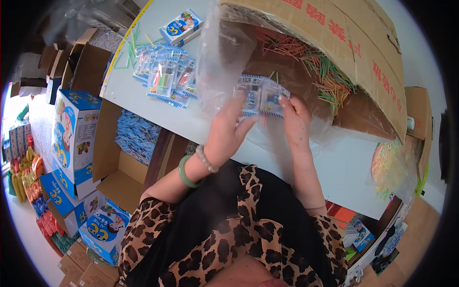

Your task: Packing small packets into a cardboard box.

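Two clear and blue printed plastic packets [271, 99] are side by side in front of me, above the near edge of an opened carton. My right hand [297, 118] pinches the right one at its edge between thumb and fingers. My left hand [227, 129], with a bead bracelet and a green bangle at its wrist, reaches to the left packet [249, 93]. Its fingers are smeared by motion, so its grip is unclear. Thin green sticks show at the packets' top edge. Inside the cardboard carton [363, 52] lie many loose red, orange and green sticks [330, 76].
A pile of packets [165, 76] and a blue and white pack [180, 26] lie left on the white table [129, 95]. Clear plastic sheeting [215, 62] hangs over the carton's edge. Blue packets [136, 136] fill a box at lower left, beside printed boxes [74, 134]. A bag of sticks [392, 167] is at right.
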Demonstrator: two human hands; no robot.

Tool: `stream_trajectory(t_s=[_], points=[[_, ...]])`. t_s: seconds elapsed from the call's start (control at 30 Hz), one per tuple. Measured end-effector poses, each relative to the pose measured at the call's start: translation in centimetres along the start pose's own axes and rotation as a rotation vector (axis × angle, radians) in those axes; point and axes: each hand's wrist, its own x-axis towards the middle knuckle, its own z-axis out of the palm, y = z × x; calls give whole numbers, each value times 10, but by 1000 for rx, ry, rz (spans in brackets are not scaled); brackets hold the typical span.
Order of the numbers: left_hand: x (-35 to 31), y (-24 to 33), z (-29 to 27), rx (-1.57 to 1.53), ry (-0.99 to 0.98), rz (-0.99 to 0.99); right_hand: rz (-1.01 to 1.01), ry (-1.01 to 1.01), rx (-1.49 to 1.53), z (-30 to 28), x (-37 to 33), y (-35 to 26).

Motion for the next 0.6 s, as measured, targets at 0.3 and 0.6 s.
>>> stream_trajectory(t_s=[0.3,0.6], points=[[45,-26,21,-627,-187,-648,-93,-114,-147,-6,61,-12],[49,-39,35,-305,-347,-419,-531,21,-524,13,167,22]])
